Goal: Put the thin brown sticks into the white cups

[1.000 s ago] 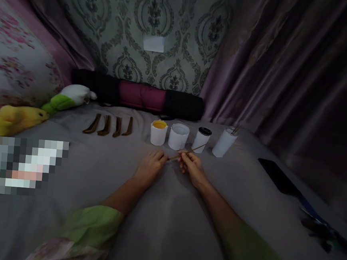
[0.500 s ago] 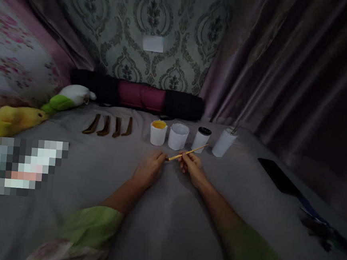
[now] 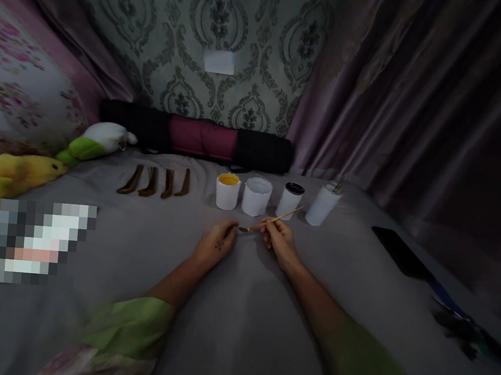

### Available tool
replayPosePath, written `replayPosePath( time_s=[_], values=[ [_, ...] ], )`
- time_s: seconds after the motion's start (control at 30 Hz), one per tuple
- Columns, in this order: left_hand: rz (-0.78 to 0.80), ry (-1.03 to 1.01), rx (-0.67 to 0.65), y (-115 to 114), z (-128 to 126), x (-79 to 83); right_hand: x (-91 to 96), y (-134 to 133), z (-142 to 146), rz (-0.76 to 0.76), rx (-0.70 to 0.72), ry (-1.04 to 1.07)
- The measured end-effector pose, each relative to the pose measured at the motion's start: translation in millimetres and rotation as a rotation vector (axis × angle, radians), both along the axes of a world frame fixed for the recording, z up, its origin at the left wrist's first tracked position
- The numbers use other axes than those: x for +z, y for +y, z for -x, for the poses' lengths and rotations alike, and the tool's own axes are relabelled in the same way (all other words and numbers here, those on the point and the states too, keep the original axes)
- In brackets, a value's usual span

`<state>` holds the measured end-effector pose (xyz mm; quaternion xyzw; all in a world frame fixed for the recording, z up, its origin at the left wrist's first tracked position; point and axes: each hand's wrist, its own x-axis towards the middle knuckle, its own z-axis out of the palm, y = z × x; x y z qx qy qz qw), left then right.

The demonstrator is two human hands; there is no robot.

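My right hand (image 3: 279, 239) pinches a thin paintbrush (image 3: 292, 212) by its wooden handle, the dark bristles pointing left. Close to those bristles is my left hand (image 3: 218, 243), its fingers curled in; whatever they may hold is hidden. Small dark marks show on the back of that hand. Just beyond stand a white pot of yellow paint (image 3: 227, 196), a wider white pot with pale grey contents (image 3: 256, 200) and a white cup with a black top or dark contents (image 3: 289, 205). A tilted-looking white jar (image 3: 322, 206) to the right holds brushes.
Several brown, boot-shaped pieces (image 3: 147, 184) are lined up at left on the grey cloth (image 3: 239, 325). Plush toys (image 3: 30, 170) lie at the far left. A black and maroon rolled bag (image 3: 202, 138) rests along the wall. At right is a dark flat object (image 3: 397, 251) with a strap.
My left hand has turned slightly, showing the dark marks on its back. The brush's bristles now show more clearly beside its fingers. My right hand keeps its hold, nearly still.
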<state>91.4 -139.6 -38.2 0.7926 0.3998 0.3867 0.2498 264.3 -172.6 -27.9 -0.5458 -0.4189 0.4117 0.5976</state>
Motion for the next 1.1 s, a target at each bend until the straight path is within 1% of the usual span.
replayPosePath(
  time_s=[0.1,0.2,0.37,0.5,0.67,0.77,0.93,1.1],
  values=[
    [0.177,-0.068,0.007,1,-2,-0.8,-0.2,0,0,-0.007,-0.030,-0.022],
    [0.374,-0.190,0.006,2,-5,0.1,0.6,-1,-1,-0.019,-0.052,-0.029],
    [0.717,-0.479,-0.086,-1,-11,6.7,1.1,-1,-2,-0.030,-0.081,-0.049],
    [0.925,-0.600,-0.129,-6,-14,14.6,0.0,-1,-4,-0.050,-0.094,-0.072],
    [1.043,-0.645,-0.155,-10,-16,20.6,-0.3,-3,-5,-0.073,-0.095,-0.112],
    [1.095,-0.665,-0.157,-9,-17,18.0,-0.3,-4,-5,-0.087,-0.087,-0.129],
    [1.166,-0.686,-0.198,-7,-19,11.5,-0.8,-5,-6,-0.112,-0.100,-0.180],
    [1.237,-0.709,-0.244,-7,-19,11.8,1.3,-7,-4,-0.107,-0.094,-0.205]
  ],
)
